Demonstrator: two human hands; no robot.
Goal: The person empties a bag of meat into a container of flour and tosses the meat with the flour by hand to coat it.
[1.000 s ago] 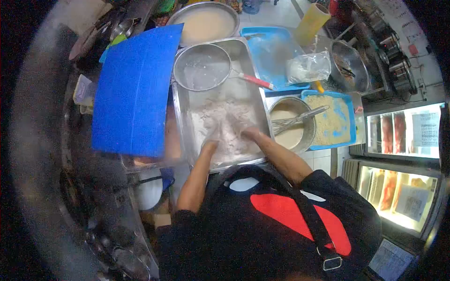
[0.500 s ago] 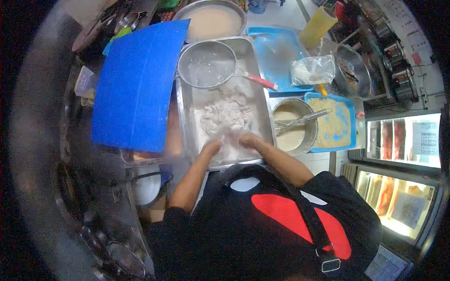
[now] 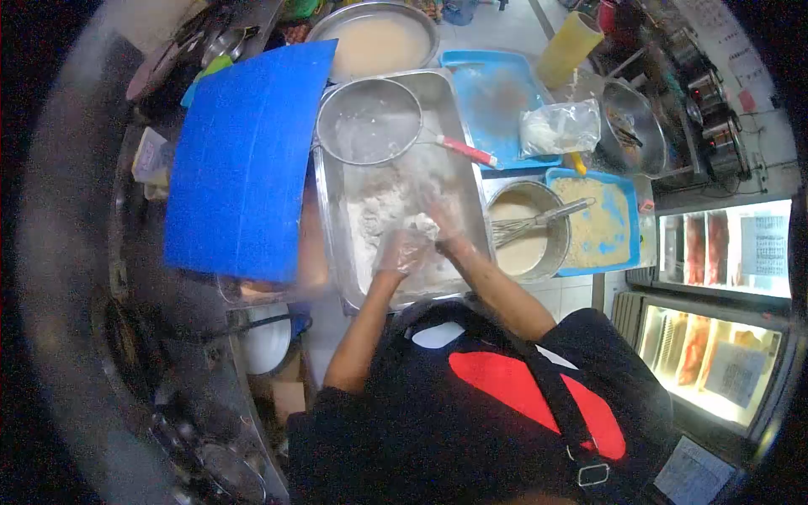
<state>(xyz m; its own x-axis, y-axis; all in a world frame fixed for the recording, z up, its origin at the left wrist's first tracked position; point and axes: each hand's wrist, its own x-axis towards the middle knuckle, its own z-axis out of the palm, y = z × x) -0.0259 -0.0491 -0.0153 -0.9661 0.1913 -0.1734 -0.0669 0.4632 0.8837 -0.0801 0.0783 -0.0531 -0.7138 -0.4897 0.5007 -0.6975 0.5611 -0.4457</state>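
A deep metal tray [image 3: 333, 244] holds loose white flour [image 3: 370, 215] with floury lumps in it. My left hand [image 3: 404, 251], which seems to wear a clear plastic glove, is closed around a flour-coated piece [image 3: 423, 225] over the near half of the tray. What is under the flour on that piece I cannot make out. Beside it, my right hand [image 3: 448, 225] is blurred by motion, its fingers smeared against the flour. A round sieve [image 3: 370, 122] with a red handle [image 3: 467, 151] rests across the tray's far end.
A blue corrugated sheet [image 3: 244, 160] stands left of the tray. To the right are a pot of batter [image 3: 518, 248] with a whisk [image 3: 539, 220], a blue tray of crumbs [image 3: 598, 219] and a bag of white powder [image 3: 560, 129]. Behind sits a wide bowl of pale liquid [image 3: 383, 42].
Both hands have moved farther into the tray and closer together. A flour-coated piece now shows at my left hand. The heap of floury lumps has been disturbed.
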